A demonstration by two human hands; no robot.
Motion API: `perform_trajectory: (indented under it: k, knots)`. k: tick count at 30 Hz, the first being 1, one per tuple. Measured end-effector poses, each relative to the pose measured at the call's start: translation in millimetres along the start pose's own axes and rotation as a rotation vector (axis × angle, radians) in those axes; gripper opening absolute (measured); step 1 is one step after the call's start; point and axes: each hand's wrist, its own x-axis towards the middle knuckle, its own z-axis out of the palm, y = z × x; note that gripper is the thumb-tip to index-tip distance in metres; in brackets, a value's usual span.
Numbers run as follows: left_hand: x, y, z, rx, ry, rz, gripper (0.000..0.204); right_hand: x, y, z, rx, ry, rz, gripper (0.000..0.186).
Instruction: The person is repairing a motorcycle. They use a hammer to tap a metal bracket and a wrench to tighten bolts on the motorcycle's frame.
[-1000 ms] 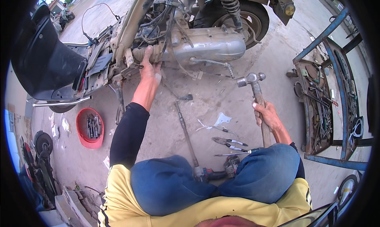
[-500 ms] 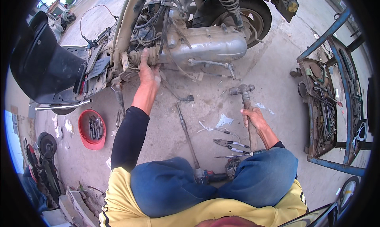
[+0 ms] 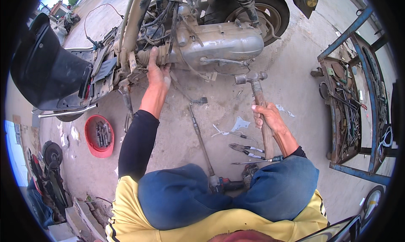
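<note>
A partly stripped scooter stands before me, its silver engine cover (image 3: pixel 223 44) facing me. My left hand (image 3: pixel 157 73) reaches to the ribbed hose (image 3: pixel 145 57) at the front of the engine, thumb laid over it; the other fingers are mostly hidden beneath. In my right hand (image 3: pixel 270 117) is a hammer (image 3: pixel 256 87), gripped by its wooden handle, fingers wrapped round it. The hammer's metal head is up, just below the kick lever (image 3: pixel 223 61) and apart from it in the picture.
Between my knees lies a power tool (image 3: pixel 221 184) with a long shaft (image 3: pixel 198 136). Pliers (image 3: pixel 247 150) and a screwdriver (image 3: pixel 257 161) lie beneath my right forearm. A red helmet-like bowl (image 3: pixel 101 152) holds metal sockets at left. A blue-framed tool cart (image 3: pixel 358 174) stands right.
My right hand has brought the hammer up and slightly left, its head now closer to the engine cover. My left hand has stayed at the ribbed hose.
</note>
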Motion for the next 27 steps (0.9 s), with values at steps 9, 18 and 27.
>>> perform_trajectory:
  k: [9,18,27]
  knots:
    - [5.4,1.3,-6.0,0.015,0.025,-0.028,0.055,-14.4,-41.6,2.2,-0.335,0.123,-0.364,0.025]
    - [-3.1,8.7,1.4,0.023,0.036,-0.029,0.066,-20.0,17.0,-7.0,-0.970,0.228,-0.297,0.031]
    - [-1.1,8.5,-0.4,0.084,-0.028,-0.031,0.069,-14.8,72.6,-44.8,-1.570,0.111,-0.517,0.025]
